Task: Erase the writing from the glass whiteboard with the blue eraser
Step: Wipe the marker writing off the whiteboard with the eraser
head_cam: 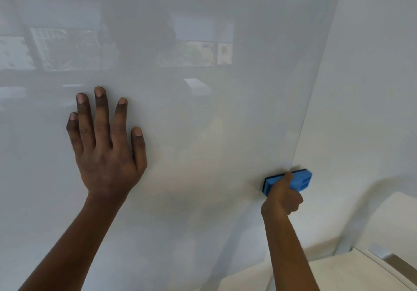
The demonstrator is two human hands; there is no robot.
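Observation:
The glass whiteboard fills most of the view and reflects windows and a room. No writing shows on the part I see. My left hand lies flat against the glass at centre left, fingers straight and spread. My right hand grips the blue eraser at the board's lower right, right at the board's right edge. The eraser's dark felt side faces the glass.
A white wall runs to the right of the board's edge. A cream-coloured chair or furniture piece stands at the lower right, below the eraser.

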